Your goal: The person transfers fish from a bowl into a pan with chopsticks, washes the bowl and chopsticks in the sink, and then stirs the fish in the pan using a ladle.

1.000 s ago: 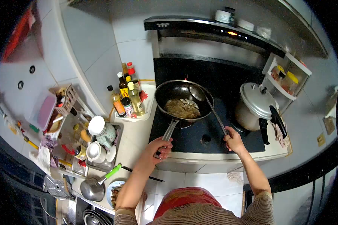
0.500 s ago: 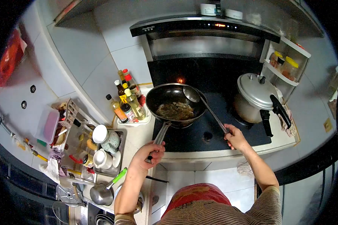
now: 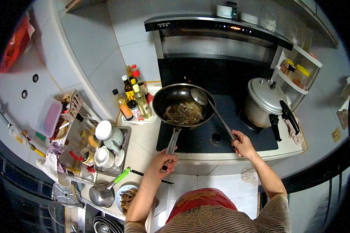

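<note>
My left hand [image 3: 165, 163] is wrapped round the handle of a dark wok [image 3: 163, 91] over the black stove top [image 3: 237, 139]. Brown, shiny food [image 3: 184, 112] lies in the bottom of the wok. In my right hand [image 3: 243, 143] is the long handle of a metal ladle [image 3: 198, 96], whose bowl is at the wok's right inner side, above the food. Below my left forearm a plate [image 3: 120, 191] of brown cooked food is partly hidden by the arm.
A silver pressure cooker [image 3: 265, 101] with black handles stands on the right of the stove. Sauce bottles [image 3: 142, 103] crowd a white tray at the left. Beside it are a metal tray of white pots [image 3: 104, 130], a saucepan [image 3: 101, 195] and a green-handled utensil [image 3: 122, 175].
My left hand and the wok handle have shifted slightly right, and the view has turned a little. The flame behind the wok looks smaller, and more of the food plate shows.
</note>
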The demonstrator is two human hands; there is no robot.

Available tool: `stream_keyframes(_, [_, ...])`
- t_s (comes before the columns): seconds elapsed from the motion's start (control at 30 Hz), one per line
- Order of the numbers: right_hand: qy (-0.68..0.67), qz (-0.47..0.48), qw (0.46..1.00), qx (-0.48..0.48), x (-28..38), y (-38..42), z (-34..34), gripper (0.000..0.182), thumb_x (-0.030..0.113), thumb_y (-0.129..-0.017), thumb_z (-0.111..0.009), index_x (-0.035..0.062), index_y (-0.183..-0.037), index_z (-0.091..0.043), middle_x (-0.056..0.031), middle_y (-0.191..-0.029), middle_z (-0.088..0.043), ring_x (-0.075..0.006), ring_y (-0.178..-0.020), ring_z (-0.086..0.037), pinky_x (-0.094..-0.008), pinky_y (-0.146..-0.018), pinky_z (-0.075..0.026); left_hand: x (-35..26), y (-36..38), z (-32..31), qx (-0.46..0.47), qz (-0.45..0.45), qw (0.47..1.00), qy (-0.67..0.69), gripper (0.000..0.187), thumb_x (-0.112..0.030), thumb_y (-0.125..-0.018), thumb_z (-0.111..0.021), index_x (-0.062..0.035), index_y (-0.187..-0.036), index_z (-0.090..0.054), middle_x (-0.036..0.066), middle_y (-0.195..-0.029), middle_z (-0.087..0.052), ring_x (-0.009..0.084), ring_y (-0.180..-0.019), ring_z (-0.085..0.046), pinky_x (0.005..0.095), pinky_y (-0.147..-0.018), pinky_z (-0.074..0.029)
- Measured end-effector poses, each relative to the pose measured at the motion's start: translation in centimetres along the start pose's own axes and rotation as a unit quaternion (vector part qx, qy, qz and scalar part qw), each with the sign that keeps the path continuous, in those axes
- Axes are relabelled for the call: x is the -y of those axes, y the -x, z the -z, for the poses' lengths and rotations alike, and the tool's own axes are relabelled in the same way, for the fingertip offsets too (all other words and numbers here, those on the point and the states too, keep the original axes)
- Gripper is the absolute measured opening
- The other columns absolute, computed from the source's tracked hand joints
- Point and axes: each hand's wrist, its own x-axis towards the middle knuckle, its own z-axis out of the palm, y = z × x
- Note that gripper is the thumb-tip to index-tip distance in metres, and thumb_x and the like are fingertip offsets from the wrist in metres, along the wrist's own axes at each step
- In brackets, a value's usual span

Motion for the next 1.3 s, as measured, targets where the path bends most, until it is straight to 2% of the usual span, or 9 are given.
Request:
stream_keyframes(0.17, [0.054,0.001,0.998,-0.016,0.9,0.8,-0.6,0.053,0.001,-0.080,-0.043,0.0026,-0.132,-0.035,-0.0065,-0.074,-0.054,-0.0081,-0.041,-0.044,-0.0225,-0.031,-0.036,0.9,0.1,0.0,0.020,-0.032,0.998,0.049,0.033,-0.006,-0.079,-0.055,-0.0019,-0.112,-0.049,0.005,-0.071,-0.051,0.0070,-0.047,-0.041,0.0206,-0.032,-0.032])
stream_keyframes(0.27, [0.000,-0.011,1.000,-0.019,1.4,1.0,-1.3,0.048,0.004,-0.081,-0.044,0.0019,-0.128,-0.040,-0.0079,-0.064,-0.054,-0.0120,-0.041,-0.048,-0.0268,-0.034,-0.040,1.4,1.0,-0.6,0.044,-0.059,0.995,0.067,0.025,-0.009,-0.085,-0.049,-0.0014,-0.109,-0.049,0.005,-0.081,-0.052,0.0070,-0.057,-0.044,0.0188,-0.047,-0.034])
stream_keyframes(0.4, [-0.048,-0.011,0.999,-0.018,1.3,0.6,-1.7,0.047,0.005,-0.082,-0.045,0.0024,-0.129,-0.041,-0.0089,-0.061,-0.055,-0.0135,-0.041,-0.049,-0.0289,-0.034,-0.042,2.4,-2.3,2.1,0.161,-0.016,0.973,0.167,0.023,-0.010,-0.087,-0.046,0.0004,-0.106,-0.051,0.005,-0.084,-0.052,0.0059,-0.060,-0.043,0.0175,-0.052,-0.035])
stream_keyframes(0.47, [0.028,0.000,0.999,-0.030,1.6,0.5,-2.4,0.049,0.004,-0.082,-0.045,0.0030,-0.130,-0.039,-0.0088,-0.065,-0.056,-0.0129,-0.041,-0.049,-0.0283,-0.034,-0.041,2.7,-2.5,2.3,0.191,-0.020,0.965,0.177,0.022,-0.010,-0.088,-0.045,0.0009,-0.106,-0.051,0.005,-0.083,-0.052,0.0057,-0.059,-0.042,0.0178,-0.052,-0.035])
stream_keyframes(0.53, [0.081,-0.010,0.996,-0.022,2.5,0.4,-3.0,0.052,0.003,-0.082,-0.044,0.0038,-0.133,-0.034,-0.0088,-0.073,-0.057,-0.0118,-0.042,-0.048,-0.0273,-0.033,-0.040,3.0,-2.5,2.2,0.180,-0.034,0.967,0.177,0.021,-0.008,-0.086,-0.047,0.0014,-0.104,-0.051,0.005,-0.083,-0.052,0.0054,-0.057,-0.041,0.0176,-0.049,-0.035])
stream_keyframes(0.67, [-0.086,-0.061,0.994,0.019,3.9,0.7,-2.8,0.053,0.002,-0.083,-0.042,0.0036,-0.135,-0.031,-0.0090,-0.071,-0.054,-0.0121,-0.042,-0.046,-0.0265,-0.031,-0.039,2.1,-2.4,1.4,0.190,0.040,0.945,0.263,0.018,-0.004,-0.083,-0.051,0.0021,-0.100,-0.052,0.007,-0.082,-0.052,0.0056,-0.054,-0.041,0.0176,-0.045,-0.035])
stream_keyframes(0.8, [-0.039,-0.049,0.998,-0.011,3.8,0.3,-3.5,0.051,0.001,-0.084,-0.041,0.0006,-0.134,-0.031,-0.0084,-0.072,-0.053,-0.0110,-0.042,-0.045,-0.0251,-0.031,-0.038,2.0,-1.6,0.5,0.179,0.018,0.949,0.260,0.016,-0.002,-0.082,-0.051,0.0011,-0.098,-0.053,0.008,-0.081,-0.053,0.0073,-0.052,-0.041,0.0188,-0.042,-0.036])
stream_keyframes(1.07, [-0.127,-0.073,0.989,-0.023,4.2,0.5,-4.0,0.052,0.001,-0.084,-0.042,0.0029,-0.135,-0.030,-0.0058,-0.069,-0.052,-0.0102,-0.041,-0.044,-0.0243,-0.029,-0.037,1.4,-0.5,-0.4,0.150,0.016,0.955,0.254,0.016,-0.002,-0.081,-0.049,0.0000,-0.097,-0.053,0.008,-0.082,-0.052,0.0076,-0.049,-0.039,0.0198,-0.041,-0.036])
stream_keyframes(1.3, [-0.157,-0.069,0.985,0.003,2.5,-1.3,-4.0,0.055,-0.005,-0.082,-0.044,0.0041,-0.134,-0.029,-0.0085,-0.075,-0.052,-0.0115,-0.045,-0.049,-0.0244,-0.033,-0.041,2.5,-2.0,0.9,0.125,-0.011,0.965,0.229,0.033,-0.005,-0.083,-0.049,0.0023,-0.115,-0.045,0.007,-0.081,-0.049,0.0065,-0.050,-0.039,0.0191,-0.039,-0.034])
